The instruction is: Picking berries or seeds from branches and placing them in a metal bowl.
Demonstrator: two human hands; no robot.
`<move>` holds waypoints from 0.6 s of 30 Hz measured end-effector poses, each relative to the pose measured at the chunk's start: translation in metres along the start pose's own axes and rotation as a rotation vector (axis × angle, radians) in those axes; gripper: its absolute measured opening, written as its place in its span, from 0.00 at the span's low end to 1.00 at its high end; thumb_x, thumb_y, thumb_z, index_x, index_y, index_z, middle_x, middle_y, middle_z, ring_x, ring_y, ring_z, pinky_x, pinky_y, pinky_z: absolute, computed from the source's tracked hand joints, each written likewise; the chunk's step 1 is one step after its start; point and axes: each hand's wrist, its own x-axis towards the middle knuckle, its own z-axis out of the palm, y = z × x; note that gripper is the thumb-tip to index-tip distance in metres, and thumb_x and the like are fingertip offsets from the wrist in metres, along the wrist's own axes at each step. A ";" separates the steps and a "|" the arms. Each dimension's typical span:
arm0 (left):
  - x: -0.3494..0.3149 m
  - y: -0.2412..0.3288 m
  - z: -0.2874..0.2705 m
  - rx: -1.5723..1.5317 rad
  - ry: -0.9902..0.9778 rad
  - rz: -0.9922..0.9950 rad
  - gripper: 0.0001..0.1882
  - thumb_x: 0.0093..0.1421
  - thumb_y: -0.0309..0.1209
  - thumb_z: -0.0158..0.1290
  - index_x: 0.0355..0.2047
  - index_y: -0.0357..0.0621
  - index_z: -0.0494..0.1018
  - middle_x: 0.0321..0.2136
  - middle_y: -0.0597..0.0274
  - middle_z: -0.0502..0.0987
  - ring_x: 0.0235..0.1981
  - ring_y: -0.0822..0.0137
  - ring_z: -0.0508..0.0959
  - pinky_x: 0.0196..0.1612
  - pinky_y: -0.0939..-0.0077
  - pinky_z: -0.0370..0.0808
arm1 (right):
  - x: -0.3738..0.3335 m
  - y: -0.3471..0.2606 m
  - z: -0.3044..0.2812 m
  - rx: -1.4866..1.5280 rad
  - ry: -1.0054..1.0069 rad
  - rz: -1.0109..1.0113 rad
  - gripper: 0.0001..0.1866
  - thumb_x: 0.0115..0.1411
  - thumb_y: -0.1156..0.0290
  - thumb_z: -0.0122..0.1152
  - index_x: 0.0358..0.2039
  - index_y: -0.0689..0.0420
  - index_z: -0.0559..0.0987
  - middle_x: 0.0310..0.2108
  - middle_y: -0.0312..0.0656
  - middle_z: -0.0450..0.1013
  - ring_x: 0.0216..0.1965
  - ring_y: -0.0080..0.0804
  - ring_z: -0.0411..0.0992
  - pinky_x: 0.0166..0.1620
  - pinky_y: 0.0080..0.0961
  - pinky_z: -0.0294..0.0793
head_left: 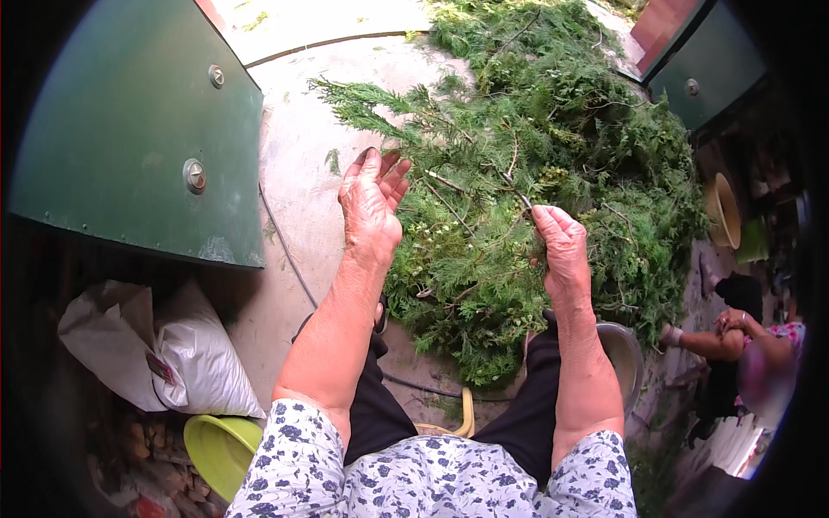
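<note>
My right hand (563, 250) pinches the woody stem of a leafy evergreen branch (515, 186) between thumb and fingers. The branch reaches up and to the left, its feathery green tip over the pale ground. Beside that foliage is my left hand (373, 197), palm turned inward and fingers apart, with nothing visible in it. A large heap of cut evergreen branches (596, 129) fills the middle and right, lying under and beyond both hands.
Green metal doors (129, 129) stand at left and far right. White sacks (203, 350) and a lime-green basin (220, 449) are at lower left. A metal basin (626, 363) sits by my right arm. At right, a person (747, 345) sits near a yellowish basin (725, 210). A dark hose (285, 246) crosses the ground.
</note>
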 end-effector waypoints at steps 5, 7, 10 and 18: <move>0.004 0.011 -0.005 -0.014 0.058 0.085 0.13 0.61 0.33 0.47 0.44 0.43 0.63 0.34 0.60 0.74 0.31 0.68 0.77 0.31 0.79 0.72 | 0.003 0.005 -0.004 -0.344 -0.044 -0.222 0.07 0.58 0.69 0.56 0.30 0.60 0.77 0.19 0.22 0.62 0.21 0.09 0.54 0.24 0.12 0.52; 0.007 0.014 -0.013 -0.003 0.064 0.097 0.12 0.61 0.32 0.47 0.44 0.43 0.64 0.33 0.60 0.74 0.30 0.70 0.77 0.30 0.80 0.72 | -0.004 0.001 -0.001 -0.471 -0.124 -0.213 0.09 0.57 0.68 0.57 0.28 0.62 0.76 0.19 0.24 0.63 0.22 0.11 0.56 0.24 0.15 0.55; 0.008 0.020 -0.023 0.021 0.075 0.087 0.12 0.61 0.33 0.46 0.43 0.43 0.64 0.32 0.61 0.75 0.29 0.70 0.77 0.29 0.81 0.72 | -0.011 -0.002 0.000 -0.681 -0.226 -0.223 0.11 0.53 0.67 0.58 0.28 0.63 0.77 0.16 0.39 0.69 0.19 0.22 0.64 0.26 0.23 0.65; 0.003 0.032 -0.034 -0.024 0.049 0.041 0.10 0.61 0.32 0.46 0.40 0.41 0.66 0.29 0.62 0.76 0.25 0.72 0.77 0.28 0.81 0.73 | -0.029 0.029 -0.007 -1.395 -1.012 -0.117 0.09 0.48 0.64 0.58 0.23 0.57 0.78 0.20 0.46 0.72 0.26 0.47 0.71 0.31 0.38 0.70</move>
